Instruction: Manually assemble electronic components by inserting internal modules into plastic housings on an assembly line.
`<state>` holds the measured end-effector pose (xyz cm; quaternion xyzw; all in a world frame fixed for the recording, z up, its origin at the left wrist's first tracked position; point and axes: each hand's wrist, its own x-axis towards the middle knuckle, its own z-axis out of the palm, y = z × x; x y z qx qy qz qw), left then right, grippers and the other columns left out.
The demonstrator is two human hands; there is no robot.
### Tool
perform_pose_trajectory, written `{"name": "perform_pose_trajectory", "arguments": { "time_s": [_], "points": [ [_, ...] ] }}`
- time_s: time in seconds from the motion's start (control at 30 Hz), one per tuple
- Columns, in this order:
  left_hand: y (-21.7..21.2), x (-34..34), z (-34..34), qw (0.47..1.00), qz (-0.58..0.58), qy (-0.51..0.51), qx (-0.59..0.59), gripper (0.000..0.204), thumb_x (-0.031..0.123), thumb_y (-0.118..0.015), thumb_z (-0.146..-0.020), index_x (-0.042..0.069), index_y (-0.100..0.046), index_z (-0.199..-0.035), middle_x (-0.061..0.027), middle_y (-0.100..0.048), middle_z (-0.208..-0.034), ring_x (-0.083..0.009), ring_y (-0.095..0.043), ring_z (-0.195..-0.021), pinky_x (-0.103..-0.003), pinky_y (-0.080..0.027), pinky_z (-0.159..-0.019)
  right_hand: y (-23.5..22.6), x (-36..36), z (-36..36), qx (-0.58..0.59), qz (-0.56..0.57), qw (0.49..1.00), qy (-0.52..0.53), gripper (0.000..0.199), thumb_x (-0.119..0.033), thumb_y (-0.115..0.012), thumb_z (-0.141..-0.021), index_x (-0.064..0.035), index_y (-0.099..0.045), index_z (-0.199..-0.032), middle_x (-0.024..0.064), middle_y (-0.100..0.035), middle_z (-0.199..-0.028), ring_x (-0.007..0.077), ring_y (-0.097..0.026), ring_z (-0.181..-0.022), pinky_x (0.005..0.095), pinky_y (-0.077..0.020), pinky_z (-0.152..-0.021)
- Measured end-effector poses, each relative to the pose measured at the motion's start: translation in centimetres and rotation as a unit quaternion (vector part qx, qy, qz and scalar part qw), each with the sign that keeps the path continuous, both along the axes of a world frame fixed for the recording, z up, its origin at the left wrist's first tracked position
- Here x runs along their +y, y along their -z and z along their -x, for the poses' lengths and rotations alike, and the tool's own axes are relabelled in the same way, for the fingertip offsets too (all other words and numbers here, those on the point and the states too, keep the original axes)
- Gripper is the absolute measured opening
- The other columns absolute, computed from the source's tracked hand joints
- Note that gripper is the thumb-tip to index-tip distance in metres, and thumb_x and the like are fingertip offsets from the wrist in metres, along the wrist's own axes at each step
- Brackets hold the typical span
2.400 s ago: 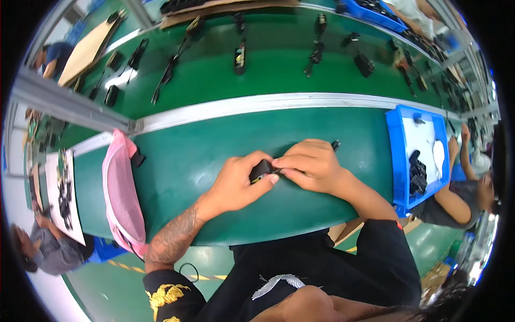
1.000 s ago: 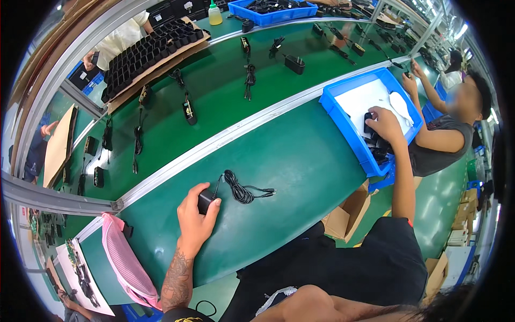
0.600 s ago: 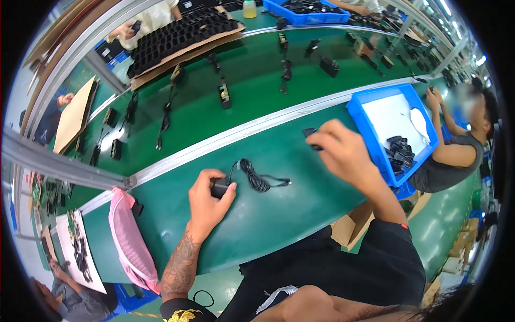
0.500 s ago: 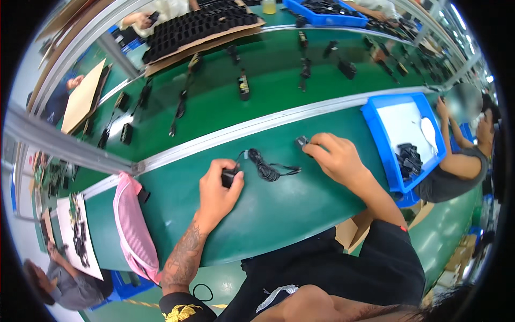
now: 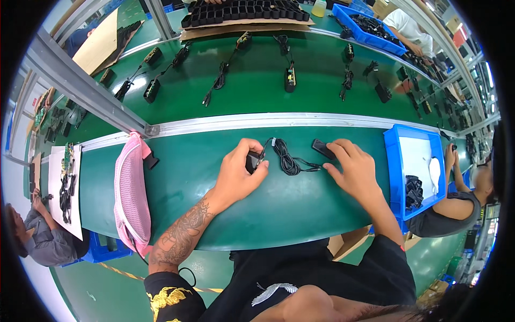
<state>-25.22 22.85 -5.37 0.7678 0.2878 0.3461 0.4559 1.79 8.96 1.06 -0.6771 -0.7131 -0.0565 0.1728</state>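
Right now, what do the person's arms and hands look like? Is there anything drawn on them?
Both hands are bare, no gloves, rings or watch that I can see. The left hand has a forearm covered in a dark tattoo of swirling patterns. The right hand has a plain forearm. The short black sleeves end above the elbows; the left sleeve has a yellow print.

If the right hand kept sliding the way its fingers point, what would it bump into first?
The right hand points up and left; its fingertips already rest on a small black block. Beyond that, probably the bundled black cable.
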Motion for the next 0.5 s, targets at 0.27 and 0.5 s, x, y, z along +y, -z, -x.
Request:
{"name": "perform_pose_trajectory", "arguments": {
  "time_s": [0.27,0.5],
  "points": [
    [1.1,0.7,0.3,0.967,0.229,0.069,-0.093,0.029,0.004,-0.059,-0.092,0.002,-0.054,-0.121,-0.007,-0.067,-0.105,-0.0133,-0.063,-0.089,-0.028,-0.051,-0.079,-1.0,2.5,2.7,0.149,0.028,0.988,0.003,0.041,-0.006,-0.074,-0.083,-0.0044,-0.063,-0.122,0.0121,-0.062,-0.104,0.0285,-0.068,-0.085,0.0371,-0.0571,-0.075],
    [-0.3,1.0,0.4,0.912,0.362,0.101,-0.165,0.036,0.01,-0.063,-0.095,0.003,-0.054,-0.129,-0.0107,-0.068,-0.11,-0.014,-0.063,-0.091,-0.029,-0.052,-0.08,0.7,6.0,6.8,0.704,0.046,0.696,-0.131,0.042,0.001,-0.067,-0.083,-0.0018,-0.059,-0.125,0.0096,-0.058,-0.108,0.0177,-0.064,-0.083,0.032,-0.057,-0.073]
  ]
}}
